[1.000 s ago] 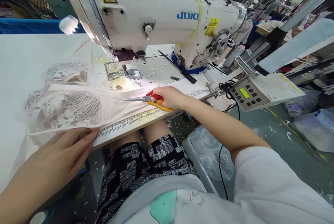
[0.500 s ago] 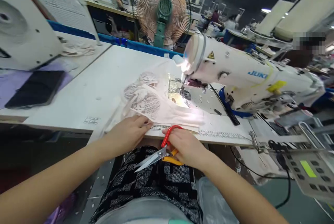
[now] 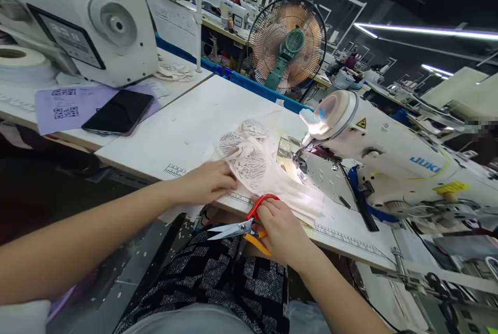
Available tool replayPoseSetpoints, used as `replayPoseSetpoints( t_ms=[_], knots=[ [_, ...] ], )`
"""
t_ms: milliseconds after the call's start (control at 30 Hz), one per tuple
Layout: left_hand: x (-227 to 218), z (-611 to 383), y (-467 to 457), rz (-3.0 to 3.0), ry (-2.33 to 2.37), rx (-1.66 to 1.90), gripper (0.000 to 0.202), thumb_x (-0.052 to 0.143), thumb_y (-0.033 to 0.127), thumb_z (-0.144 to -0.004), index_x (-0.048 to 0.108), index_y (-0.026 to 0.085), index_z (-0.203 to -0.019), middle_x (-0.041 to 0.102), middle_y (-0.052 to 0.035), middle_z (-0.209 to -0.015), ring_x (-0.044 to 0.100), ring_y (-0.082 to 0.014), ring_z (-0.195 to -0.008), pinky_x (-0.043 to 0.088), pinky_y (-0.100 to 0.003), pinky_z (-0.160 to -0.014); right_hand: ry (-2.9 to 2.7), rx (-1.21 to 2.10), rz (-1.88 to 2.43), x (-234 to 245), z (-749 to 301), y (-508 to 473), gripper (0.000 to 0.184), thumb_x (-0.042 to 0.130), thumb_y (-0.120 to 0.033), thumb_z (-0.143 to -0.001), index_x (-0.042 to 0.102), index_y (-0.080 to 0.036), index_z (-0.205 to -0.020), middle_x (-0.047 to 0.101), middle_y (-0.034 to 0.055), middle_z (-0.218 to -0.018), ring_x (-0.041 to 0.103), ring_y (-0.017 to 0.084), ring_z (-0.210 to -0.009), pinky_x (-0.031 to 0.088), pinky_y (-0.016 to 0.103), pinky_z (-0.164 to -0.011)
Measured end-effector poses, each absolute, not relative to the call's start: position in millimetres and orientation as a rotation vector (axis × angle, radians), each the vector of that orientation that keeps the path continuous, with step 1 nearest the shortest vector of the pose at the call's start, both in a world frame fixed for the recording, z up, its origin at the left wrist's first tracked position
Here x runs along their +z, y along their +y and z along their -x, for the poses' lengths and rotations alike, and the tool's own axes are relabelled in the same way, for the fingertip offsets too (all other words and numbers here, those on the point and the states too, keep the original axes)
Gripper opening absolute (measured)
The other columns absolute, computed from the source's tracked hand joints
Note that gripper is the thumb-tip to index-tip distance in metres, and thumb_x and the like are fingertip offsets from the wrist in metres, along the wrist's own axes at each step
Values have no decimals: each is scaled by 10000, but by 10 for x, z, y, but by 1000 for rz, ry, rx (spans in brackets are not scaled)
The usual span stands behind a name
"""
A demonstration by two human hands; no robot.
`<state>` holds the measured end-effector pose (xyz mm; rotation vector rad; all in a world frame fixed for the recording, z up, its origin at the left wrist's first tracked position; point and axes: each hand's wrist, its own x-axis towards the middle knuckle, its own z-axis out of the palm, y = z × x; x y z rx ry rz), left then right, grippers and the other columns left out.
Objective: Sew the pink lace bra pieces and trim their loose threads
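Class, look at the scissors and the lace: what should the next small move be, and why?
Probably close the scissors: in the right hand, their blades stand slightly apart above the lap, while the left hand is at the near edge of the lace, so shut blades would seem safer.

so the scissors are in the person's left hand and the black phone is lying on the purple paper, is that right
Not quite: the head view shows the scissors in the right hand, not the left hand, which is at the edge of the lace fabric. The black phone is indeed lying on the purple paper.
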<state>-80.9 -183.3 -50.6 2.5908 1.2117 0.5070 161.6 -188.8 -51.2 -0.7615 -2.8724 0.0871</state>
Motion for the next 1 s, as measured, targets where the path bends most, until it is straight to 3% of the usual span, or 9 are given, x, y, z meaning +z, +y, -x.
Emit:
replayPoseSetpoints(
  t_ms=[200,333,633,767,1000],
  knots=[
    [-509,1145,-1639,-2481,1170,526,190,590,146,-759,645,196,-933,609,-79,-1046,527,-218,-1041,408,-346,-944,-2863,115,736,-542,-1608,-1891,146,541,-62,-734,493,-181,-804,655,114,-869,613,276,-863,513,422,-802],
    [-479,1214,-1590,-2453,1105,487,146,570,180,-791,695,217,-856,615,-65,-1018,552,-199,-1003,360,-355,-1004,-2848,127,725,-544,-1604,-1901,176,523,-40,-728,480,-186,-816,657,113,-890,618,277,-872,519,435,-811],
    [-487,1315,-1541,-2371,1158,381,99,630,233,-785,710,223,-842,561,-79,-1242,482,-251,-1176,90,-560,-1108,-2848,144,721,-517,-1596,-1913,149,482,-60,-753,492,-185,-832,668,137,-907,620,295,-946,528,456,-824],
    [-471,1334,-1520,-2373,1193,304,169,671,252,-753,702,235,-919,465,-107,-1373,355,-303,-1290,95,-610,-1085,-2849,142,722,-527,-1603,-1912,148,476,-63,-760,484,-193,-829,668,130,-902,621,292,-954,532,456,-819],
    [-469,1341,-1481,-2390,1218,233,203,616,240,-788,690,263,-975,458,-86,-1402,255,-342,-1345,110,-662,-1046,-2835,126,686,-535,-1603,-1910,158,471,-53,-752,461,-197,-816,666,142,-924,621,296,-953,535,460,-820]
  ],
)
